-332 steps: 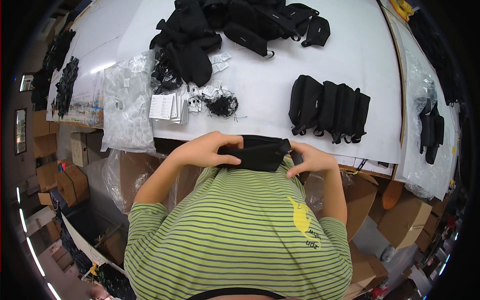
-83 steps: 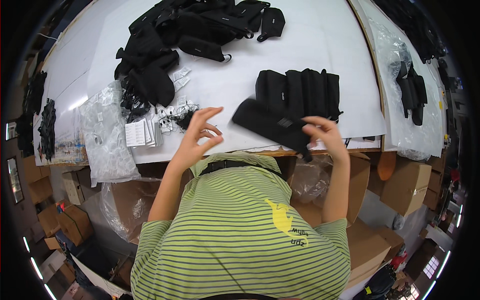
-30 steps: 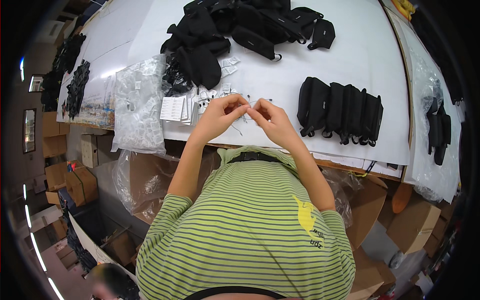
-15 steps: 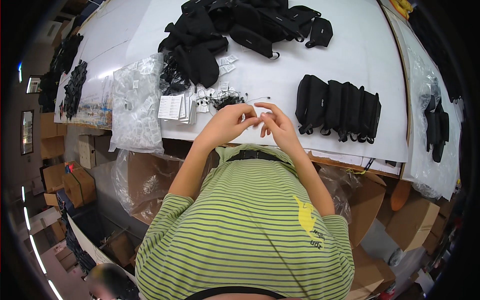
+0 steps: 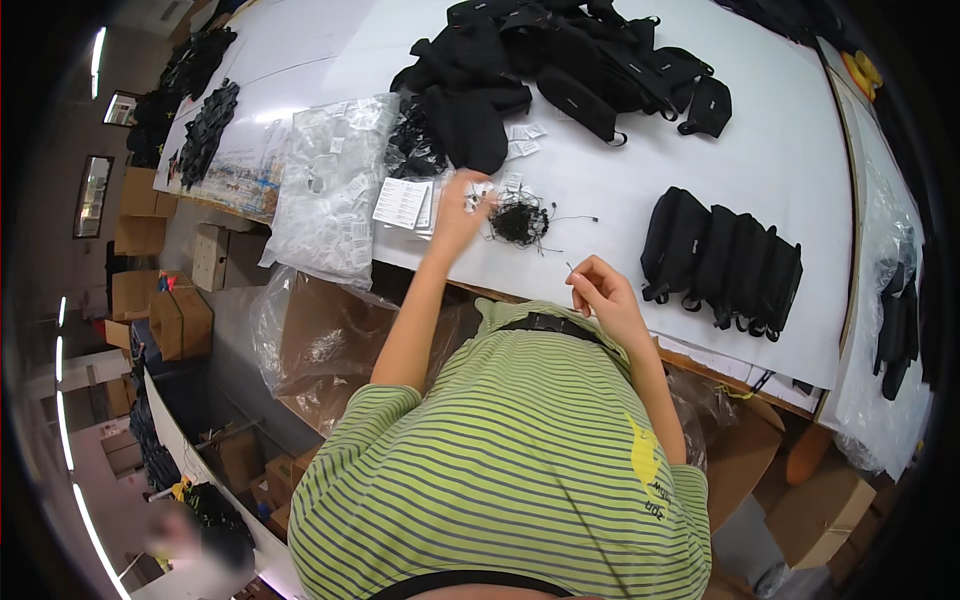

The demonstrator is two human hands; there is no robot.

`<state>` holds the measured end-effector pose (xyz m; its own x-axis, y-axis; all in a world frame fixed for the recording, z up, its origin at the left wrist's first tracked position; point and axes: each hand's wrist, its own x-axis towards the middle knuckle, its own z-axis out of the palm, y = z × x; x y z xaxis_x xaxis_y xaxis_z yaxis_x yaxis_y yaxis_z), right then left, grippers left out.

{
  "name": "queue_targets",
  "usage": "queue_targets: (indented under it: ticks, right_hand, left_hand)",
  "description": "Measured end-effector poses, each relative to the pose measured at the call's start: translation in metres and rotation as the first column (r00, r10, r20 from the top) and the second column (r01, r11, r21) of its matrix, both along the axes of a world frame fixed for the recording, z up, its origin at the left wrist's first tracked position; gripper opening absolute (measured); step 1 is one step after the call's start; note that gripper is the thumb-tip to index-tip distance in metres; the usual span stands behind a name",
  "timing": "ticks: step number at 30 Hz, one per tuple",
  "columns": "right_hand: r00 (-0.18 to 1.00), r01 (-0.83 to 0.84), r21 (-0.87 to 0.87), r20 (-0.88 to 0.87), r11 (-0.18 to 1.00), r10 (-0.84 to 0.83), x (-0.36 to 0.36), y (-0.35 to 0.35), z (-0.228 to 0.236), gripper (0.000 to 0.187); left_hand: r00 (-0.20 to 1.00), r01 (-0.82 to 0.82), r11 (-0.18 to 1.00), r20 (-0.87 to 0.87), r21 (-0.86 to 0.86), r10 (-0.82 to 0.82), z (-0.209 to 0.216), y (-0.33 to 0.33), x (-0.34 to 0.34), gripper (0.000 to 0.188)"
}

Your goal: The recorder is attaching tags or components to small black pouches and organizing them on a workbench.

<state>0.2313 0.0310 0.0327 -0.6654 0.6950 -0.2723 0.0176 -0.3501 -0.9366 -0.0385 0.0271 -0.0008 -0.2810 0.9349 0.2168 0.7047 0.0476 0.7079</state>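
Note:
My left hand [image 5: 464, 208] is over some small white tags [image 5: 480, 194], just right of a stack of printed white cards [image 5: 400, 203]. Motion smears its fingers, so its grip cannot be made out. Close to the table's near edge, my right hand [image 5: 606, 295] is closed in a pinch. From its fingertips sticks the end of a thin cord [image 5: 570, 266]. A tangle of black cords [image 5: 520, 220] lies on the white table between the two hands. More white labels [image 5: 523, 141] are scattered beyond the tangle.
Black zip pouches [image 5: 575, 60] are heaped at the far side. Several more pouches [image 5: 720, 265] stand in a row to the right. A clear bag of white labels [image 5: 335, 185] hangs over the near edge at left. Cardboard boxes [image 5: 815, 510] are below the table.
My hands, close together before, have parted: the left went to the white tags, the right stays near the edge with a cord end. The whole view has shifted, moving the table things rightward.

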Motion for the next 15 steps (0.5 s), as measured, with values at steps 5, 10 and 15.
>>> queue_targets:
  ticks: [5,10,15]
  right_hand:
    - [0.993,0.101,0.104,-0.079,0.989,-0.093,0.001,0.000,-0.004,0.015]
    - [0.945,0.305,0.120,-0.162,0.945,-0.285,0.001,0.001,-0.004,0.012]
    - [0.948,0.314,0.118,-0.084,0.942,-0.306,0.006,0.002,-0.005,0.011]
  left_hand:
    - [0.694,-0.455,0.886,-0.591,0.082,0.411,-0.082,-0.041,-0.104,0.039]
    - [0.876,-0.414,0.903,-0.320,-0.115,0.360,-0.044,-0.044,-0.085,0.030]
    - [0.956,-0.225,0.966,-0.164,0.128,0.244,-0.006,-0.046,-0.040,0.017]
